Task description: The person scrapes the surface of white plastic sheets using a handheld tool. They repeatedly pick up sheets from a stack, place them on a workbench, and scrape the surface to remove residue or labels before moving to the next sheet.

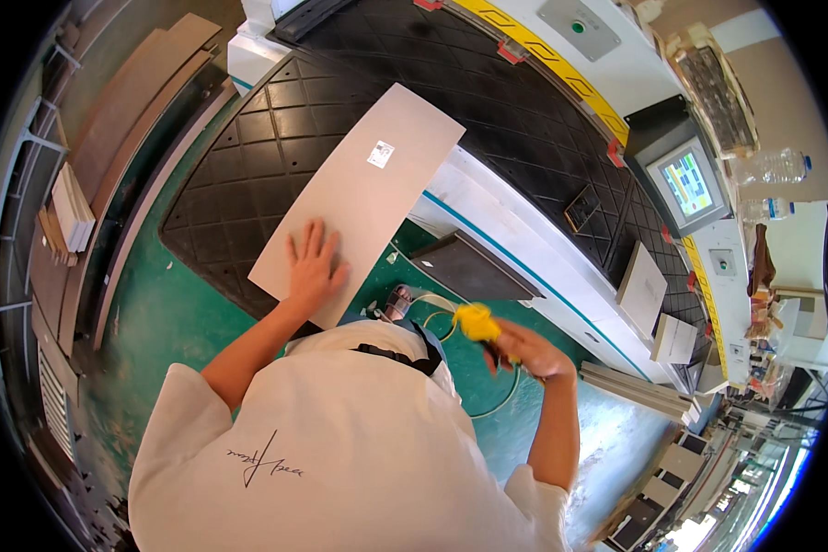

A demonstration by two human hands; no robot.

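A long pale beige board with a small white printed label lies on the black gridded worktop, its near end reaching toward my waist. My left hand rests flat on the near part of this board, fingers spread. To the right, over the floor, my right hand is closed around a yellow-headed handheld tool. The tool is blurred, so its exact kind is unclear. A thin pale hose or cord loops below it near my body.
A machine screen stands at the right behind the worktop. A dark panel leans against the white machine side. Small boards lie at the worktop's right end. Stacked brown boards fill the left. Plastic bottles stand far right.
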